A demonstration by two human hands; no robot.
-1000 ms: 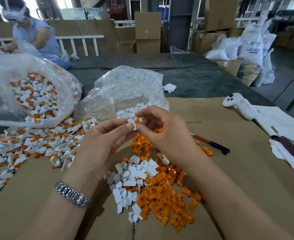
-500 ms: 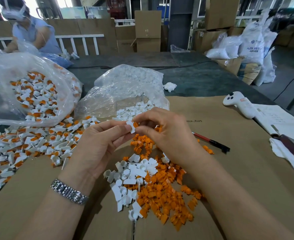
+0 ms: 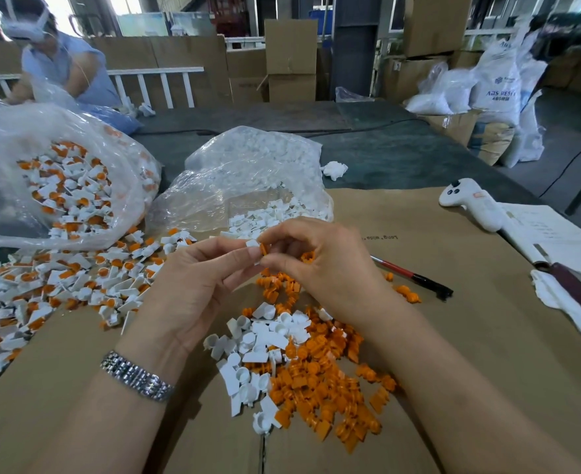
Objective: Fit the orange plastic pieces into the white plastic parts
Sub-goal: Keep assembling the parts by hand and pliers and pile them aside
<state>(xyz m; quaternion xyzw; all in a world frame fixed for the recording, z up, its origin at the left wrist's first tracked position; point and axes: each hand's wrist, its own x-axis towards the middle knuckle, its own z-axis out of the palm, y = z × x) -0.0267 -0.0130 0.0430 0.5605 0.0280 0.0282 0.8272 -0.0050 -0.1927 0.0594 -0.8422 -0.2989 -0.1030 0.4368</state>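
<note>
My left hand (image 3: 193, 285) pinches a small white plastic part (image 3: 252, 246) between thumb and fingertips. Against it my right hand (image 3: 326, 265) pinches an orange plastic piece (image 3: 264, 249); the two meet above the cardboard. Below my hands lies a loose pile of orange pieces (image 3: 323, 381) with a cluster of white parts (image 3: 258, 340) on its left side. Whether the orange piece is seated in the white part is hidden by my fingers.
Fitted white-and-orange parts (image 3: 60, 285) spread left, spilling from a clear bag (image 3: 60, 179). A bag of white parts (image 3: 248, 176) lies behind my hands. A red-black pen (image 3: 415, 277), a white controller (image 3: 470, 203), papers (image 3: 549, 234) and a cloth (image 3: 562, 302) sit right. Another person (image 3: 60, 59) works far left.
Both hands stay together with the same two pieces; my fingers have shifted slightly and the orange piece now sits closer against the white part.
</note>
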